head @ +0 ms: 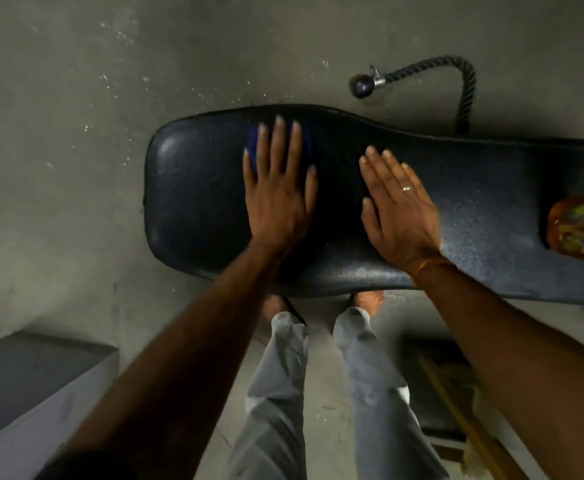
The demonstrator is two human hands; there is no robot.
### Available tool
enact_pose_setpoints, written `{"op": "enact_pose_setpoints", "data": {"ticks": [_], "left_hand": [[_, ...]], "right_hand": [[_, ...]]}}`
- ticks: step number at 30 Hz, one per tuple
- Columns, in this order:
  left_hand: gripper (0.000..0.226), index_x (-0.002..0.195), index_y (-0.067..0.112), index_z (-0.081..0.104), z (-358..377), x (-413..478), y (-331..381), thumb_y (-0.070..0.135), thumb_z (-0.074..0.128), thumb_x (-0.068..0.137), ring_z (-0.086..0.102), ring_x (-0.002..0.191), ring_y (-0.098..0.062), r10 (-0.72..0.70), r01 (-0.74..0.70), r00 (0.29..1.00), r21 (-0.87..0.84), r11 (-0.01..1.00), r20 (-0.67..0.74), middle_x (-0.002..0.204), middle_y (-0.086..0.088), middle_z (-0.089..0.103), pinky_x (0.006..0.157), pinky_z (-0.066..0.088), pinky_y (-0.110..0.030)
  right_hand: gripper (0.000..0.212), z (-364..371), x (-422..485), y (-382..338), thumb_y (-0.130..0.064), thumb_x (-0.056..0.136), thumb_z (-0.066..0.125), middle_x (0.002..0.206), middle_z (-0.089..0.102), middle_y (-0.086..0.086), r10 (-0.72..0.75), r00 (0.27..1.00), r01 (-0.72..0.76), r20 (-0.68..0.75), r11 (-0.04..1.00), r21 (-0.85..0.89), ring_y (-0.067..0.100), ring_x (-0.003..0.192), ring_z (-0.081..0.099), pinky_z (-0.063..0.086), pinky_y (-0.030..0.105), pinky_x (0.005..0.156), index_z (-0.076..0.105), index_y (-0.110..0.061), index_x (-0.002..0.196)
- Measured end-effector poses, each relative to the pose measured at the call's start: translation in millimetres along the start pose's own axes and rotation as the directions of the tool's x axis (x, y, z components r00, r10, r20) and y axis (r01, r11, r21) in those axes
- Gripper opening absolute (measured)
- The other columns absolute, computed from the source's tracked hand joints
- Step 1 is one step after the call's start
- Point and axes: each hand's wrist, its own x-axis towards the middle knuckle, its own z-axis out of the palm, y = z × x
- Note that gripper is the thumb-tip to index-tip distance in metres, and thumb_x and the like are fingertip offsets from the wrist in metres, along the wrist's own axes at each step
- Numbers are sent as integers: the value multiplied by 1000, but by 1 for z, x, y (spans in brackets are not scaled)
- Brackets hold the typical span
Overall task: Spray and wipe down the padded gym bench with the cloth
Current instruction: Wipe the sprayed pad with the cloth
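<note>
A black padded gym bench (197, 188) lies across the view, its rounded end at the left. My left hand (278, 188) presses flat on a dark blue cloth (253, 147), which shows only at the fingers' edges near the bench's far side. My right hand (396, 206) rests flat on the pad to the right, fingers together, with nothing in it. An orange bottle with a green label (581, 225) lies on the bench at the right edge of the view. The pad's right part looks dull and speckled.
A black rope handle with a ball end (422, 76) lies on the concrete floor beyond the bench. A grey box (34, 382) stands at the lower left. Wooden pieces (457, 403) lie at the lower right. My legs and feet stand against the bench's near side.
</note>
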Motion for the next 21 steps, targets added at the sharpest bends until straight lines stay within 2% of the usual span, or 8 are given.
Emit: {"op": "enact_pose_setpoints", "data": {"ticks": [3,5,7,10,14,17,21], "left_hand": [[66,165,22,13,-2,52,11,52,20,106,1,160,-28,-139,138,990,-11,990,-36,173,-6,8,129,6,-54],[66,165,22,11,1,43,16,52,20,107,1,160,-27,-155,154,986,-30,988,-53,173,-7,6,129,5,-54],[66,165,22,7,6,-5,27,52,23,108,-3,160,-26,-71,70,997,-8,997,-38,173,-7,1,129,5,-52],[68,165,21,8,16,-76,40,52,28,107,-2,160,-25,67,-70,996,31,997,64,173,-7,0,129,9,-54],[68,165,23,10,11,-37,27,51,31,107,0,160,-25,207,-210,976,42,977,63,173,-5,3,129,9,-53],[67,165,25,11,8,14,30,51,30,106,1,160,-25,109,-109,994,40,993,3,173,-5,5,129,6,-52],[67,165,22,8,13,9,50,51,27,107,-2,160,-26,-24,24,999,-2,1000,-27,173,-7,2,129,5,-53]], "right_hand": [[61,3,-3,1,-31,107,36,174,18,4,136,989,-136,-56,991,6,21,162,15,10,36,132,23,-13,165],[61,2,0,0,-29,107,36,174,19,5,200,976,-199,-82,980,19,22,161,15,10,37,132,24,-12,164],[62,1,0,-1,-28,106,36,174,19,5,230,970,-230,-73,973,17,22,162,15,10,38,133,24,-11,164],[63,-4,0,2,-30,107,32,175,14,7,204,979,-204,-16,979,15,23,162,11,12,40,133,19,-10,165],[64,-9,-6,25,-37,110,29,176,6,6,35,997,-33,64,999,-24,22,163,6,12,41,133,11,-12,166],[65,-8,-12,39,-40,110,30,176,5,5,-40,996,46,80,996,-82,21,163,5,12,41,133,10,-13,167],[68,-7,-12,38,-44,109,29,176,4,3,21,998,-14,57,994,-111,21,163,5,7,42,133,9,-15,167]]}}
